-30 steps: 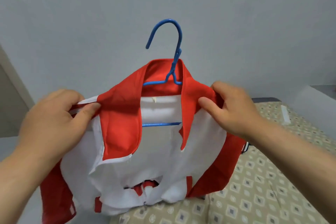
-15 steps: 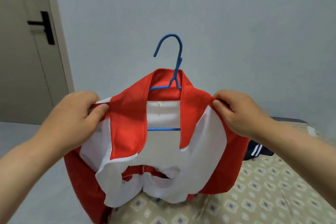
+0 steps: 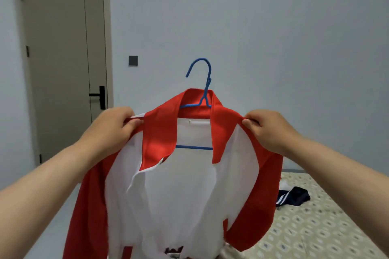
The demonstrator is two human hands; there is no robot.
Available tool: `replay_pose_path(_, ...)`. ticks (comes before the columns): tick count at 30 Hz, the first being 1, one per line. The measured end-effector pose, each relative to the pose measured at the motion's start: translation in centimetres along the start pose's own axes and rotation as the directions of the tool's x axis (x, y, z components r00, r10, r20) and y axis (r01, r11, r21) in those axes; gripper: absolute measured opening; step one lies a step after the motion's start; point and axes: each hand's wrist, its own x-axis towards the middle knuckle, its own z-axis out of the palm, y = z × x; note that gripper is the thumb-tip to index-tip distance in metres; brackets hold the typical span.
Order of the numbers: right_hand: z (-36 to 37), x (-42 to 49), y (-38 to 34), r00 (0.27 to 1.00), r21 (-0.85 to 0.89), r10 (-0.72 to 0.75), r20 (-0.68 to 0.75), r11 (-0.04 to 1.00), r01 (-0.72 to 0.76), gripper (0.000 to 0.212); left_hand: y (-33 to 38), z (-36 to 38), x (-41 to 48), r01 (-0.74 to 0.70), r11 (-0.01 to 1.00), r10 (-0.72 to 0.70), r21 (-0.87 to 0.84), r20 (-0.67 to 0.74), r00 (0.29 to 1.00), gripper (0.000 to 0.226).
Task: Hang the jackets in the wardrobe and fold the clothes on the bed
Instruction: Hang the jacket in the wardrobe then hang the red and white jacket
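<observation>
Jacket: I see the red and white jacket [image 3: 183, 195] held up in the air before me, front open, draped on a hanger, its lower part hanging over the near end of the bed
Hanger: the blue hanger [image 3: 202, 82] sits inside the collar, hook upright above it, crossbar showing through the open front
Left hand: my left hand [image 3: 111, 132] pinches the left shoulder, thumb and fingers clamped on the cloth
Right hand: my right hand [image 3: 269, 130] grips the right shoulder, fingers curled on the red cloth
Bed: the patterned bed [image 3: 315, 227] lies low on the right; a dark garment [image 3: 292, 196] with white stripes lies on it, just beside the jacket's sleeve
Behind: a closed door [image 3: 63, 59] on the left, a grey switch [image 3: 133, 60] on the wall near it
</observation>
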Motion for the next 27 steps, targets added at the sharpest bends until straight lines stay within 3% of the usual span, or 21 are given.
replay_pose_path(4,-5.5,0.7,-0.6,0.993,-0.048,-0.014,-0.118,0.999,0.008,0.021,3.6,-3.3,2.8,-0.033,0.999,0.035,0.025,-0.098,0.995,0.037)
replay_pose_path(8,-6.7,1.0,0.4,0.979,-0.026,0.042,-0.198,0.998,-0.048,0.022,4.8,-2.3,4.5,0.002,1.000,-0.001,0.013,-0.099,0.995,0.036)
replay_pose_path(14,1.9,-1.3,5.1,0.984,-0.099,0.165,-0.070,0.980,-0.172,0.023,2.3,7.3,1.8,0.072,0.997,-0.072,0.004,0.074,0.995,0.028)
replay_pose_path(18,11.5,-4.5,8.9,0.946,-0.190,0.316,0.075,0.936,-0.298,0.025,-1.6,15.9,-2.4,0.088,0.987,-0.111,0.133,0.172,0.979,0.024)
replay_pose_path(21,20.0,-7.5,10.9,0.865,-0.237,0.416,0.282,0.903,-0.358,0.034,-5.3,23.8,-6.5,0.169,0.937,-0.289,0.306,0.406,0.867,0.034)
replay_pose_path(24,29.2,-10.9,12.7,0.780,-0.211,0.477,0.405,0.879,-0.428,0.031,-9.6,31.9,-11.5,0.328,0.895,-0.445,0.301,0.567,0.693,0.035)
replay_pose_path(27,37.2,-13.4,14.3,0.694,-0.147,0.527,0.491,0.835,-0.531,0.020,-13.5,38.6,-16.1,0.525,0.810,-0.555,0.260,0.631,0.542,0.030)
